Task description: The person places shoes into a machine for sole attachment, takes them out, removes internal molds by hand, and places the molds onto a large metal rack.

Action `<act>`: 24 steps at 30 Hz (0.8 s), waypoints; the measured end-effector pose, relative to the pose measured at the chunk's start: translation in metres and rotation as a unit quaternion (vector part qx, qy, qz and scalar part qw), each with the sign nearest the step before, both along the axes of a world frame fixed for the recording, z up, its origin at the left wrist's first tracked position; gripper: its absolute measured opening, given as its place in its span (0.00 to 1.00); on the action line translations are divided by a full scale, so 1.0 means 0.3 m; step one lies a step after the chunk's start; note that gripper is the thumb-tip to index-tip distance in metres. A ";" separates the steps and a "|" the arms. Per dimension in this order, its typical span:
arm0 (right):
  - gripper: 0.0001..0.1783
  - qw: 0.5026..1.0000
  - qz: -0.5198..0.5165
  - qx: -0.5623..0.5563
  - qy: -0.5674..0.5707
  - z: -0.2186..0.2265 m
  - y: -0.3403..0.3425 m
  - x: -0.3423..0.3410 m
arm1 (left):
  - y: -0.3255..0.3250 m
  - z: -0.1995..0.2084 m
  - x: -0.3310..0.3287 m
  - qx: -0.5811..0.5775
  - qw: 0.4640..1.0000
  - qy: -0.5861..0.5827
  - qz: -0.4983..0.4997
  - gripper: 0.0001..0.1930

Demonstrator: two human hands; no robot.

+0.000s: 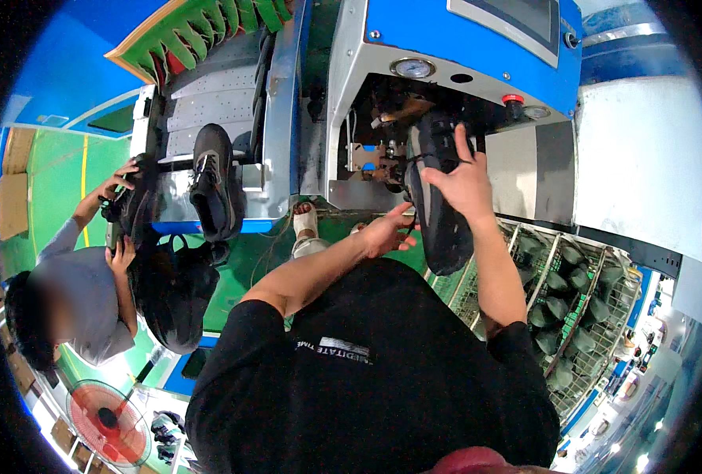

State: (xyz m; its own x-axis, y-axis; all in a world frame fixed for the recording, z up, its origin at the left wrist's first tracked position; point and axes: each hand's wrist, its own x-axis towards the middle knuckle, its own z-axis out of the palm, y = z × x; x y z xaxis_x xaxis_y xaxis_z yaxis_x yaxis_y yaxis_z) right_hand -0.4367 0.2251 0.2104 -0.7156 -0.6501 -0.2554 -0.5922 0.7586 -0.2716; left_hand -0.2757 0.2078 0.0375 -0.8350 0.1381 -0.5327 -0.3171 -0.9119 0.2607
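A dark shoe (443, 233) with a grey-edged side sits partly inside the opening of a blue and white machine (477, 43), its near end sticking out toward me. My right hand (463, 182) grips it from above and the right, thumb and forefinger spread across the upper. Just left of the shoe, my left hand (384, 235) hangs palm inward with its fingers apart and loosely bent, holding nothing. Whether its fingertips touch the shoe I cannot tell. Metal clamp parts (379, 162) stand inside the opening, beside the shoe's left side. The shoe's far end is partly hidden in shadow.
Another dark shoe (213, 186) stands at the end of a conveyor (209, 118) with green flaps. At left, a co-worker (90, 304) handles a black shoe (138, 197). A wire rack (572, 308) of grey shoe-shaped pieces stands at right. A red fan (108, 423) is lower left.
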 end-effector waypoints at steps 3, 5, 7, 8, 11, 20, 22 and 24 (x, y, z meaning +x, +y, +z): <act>0.60 0.997 0.016 0.044 0.068 -0.031 -0.041 0.077 | -0.017 -0.084 -0.019 0.007 1.000 0.011 0.001 0.30; 0.60 0.997 -0.011 0.027 0.073 -0.058 -0.018 0.080 | -0.038 -0.107 -0.003 0.019 1.000 0.017 0.010 0.26; 0.61 0.996 -0.029 0.028 0.078 -0.062 -0.023 0.091 | -0.061 -0.132 0.020 0.049 0.998 0.025 0.011 0.27; 0.60 0.995 -0.020 0.010 0.099 -0.084 -0.013 0.094 | -0.075 -0.145 0.035 0.060 0.998 0.028 0.012 0.27; 0.57 0.994 -0.027 0.033 0.104 -0.079 -0.025 0.106 | -0.100 -0.153 0.075 0.017 1.000 -0.009 -0.016 0.21; 0.53 0.989 -0.014 -0.013 0.145 -0.107 -0.068 0.070 | -0.107 -0.261 0.246 -0.105 0.993 0.026 -0.038 0.23; 0.53 0.989 -0.015 -0.039 0.144 -0.116 -0.052 0.070 | -0.130 -0.242 0.262 -0.116 0.991 -0.037 -0.062 0.22; 0.53 0.977 -0.001 -0.090 0.192 -0.166 -0.014 0.061 | -0.176 -0.040 0.263 -0.218 0.967 -0.102 -0.082 0.18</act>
State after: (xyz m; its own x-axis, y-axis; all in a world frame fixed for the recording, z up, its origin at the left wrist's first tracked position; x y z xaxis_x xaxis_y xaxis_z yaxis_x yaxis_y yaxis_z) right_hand -0.4184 0.2210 0.1605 -0.7371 -0.6588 0.1506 -0.6758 0.7197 -0.1595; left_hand -0.1967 0.1549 0.0255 -0.6918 -0.0152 -0.7220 -0.5343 -0.6618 0.5259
